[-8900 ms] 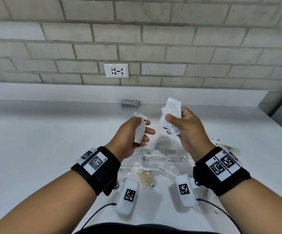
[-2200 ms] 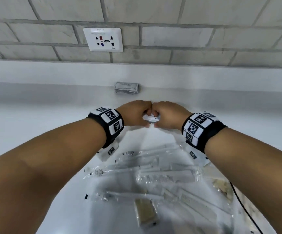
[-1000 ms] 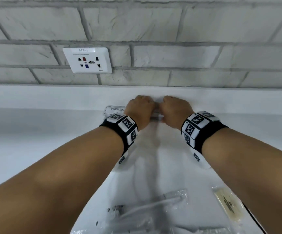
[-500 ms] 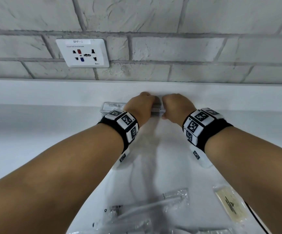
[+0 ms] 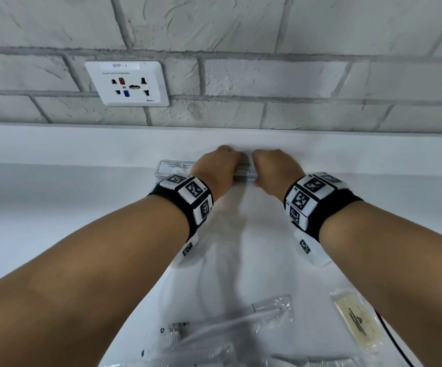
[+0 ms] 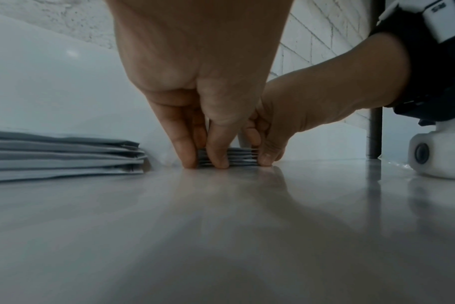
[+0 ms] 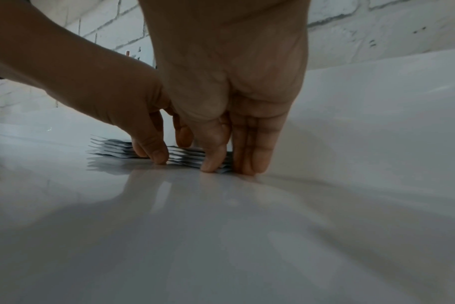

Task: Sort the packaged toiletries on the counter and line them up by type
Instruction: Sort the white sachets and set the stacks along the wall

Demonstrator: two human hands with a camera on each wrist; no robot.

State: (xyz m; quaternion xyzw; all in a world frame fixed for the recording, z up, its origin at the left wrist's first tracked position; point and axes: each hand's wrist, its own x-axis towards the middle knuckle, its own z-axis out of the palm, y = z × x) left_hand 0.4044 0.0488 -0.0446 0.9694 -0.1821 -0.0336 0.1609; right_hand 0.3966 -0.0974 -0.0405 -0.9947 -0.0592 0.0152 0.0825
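At the back of the white counter (image 5: 56, 207), both hands meet round a small stack of white sachets (image 5: 243, 172). My left hand (image 5: 218, 168) pinches its left end, thumb in front and fingers behind, fingertips on the counter (image 6: 204, 159). My right hand (image 5: 272, 168) holds the right end the same way (image 7: 229, 164). The stack (image 6: 238, 157) lies flat on the counter (image 7: 187, 157). Just left of it lies a taller stack of shampoo-with-conditioner sachets (image 5: 173, 166), also low at the left in the left wrist view (image 6: 65, 156).
A raised white ledge (image 5: 347, 149) and a brick wall with a socket (image 5: 127, 83) stand right behind the hands. Nearer me lie clear-wrapped toothbrushes and combs (image 5: 241, 321), a tan packet (image 5: 357, 321) and a black cable (image 5: 394, 340).
Over two seconds both hands carried the small sachet stack from mid-counter back to the ledge, beside the shampoo stack. In the last half second they have hardly moved.
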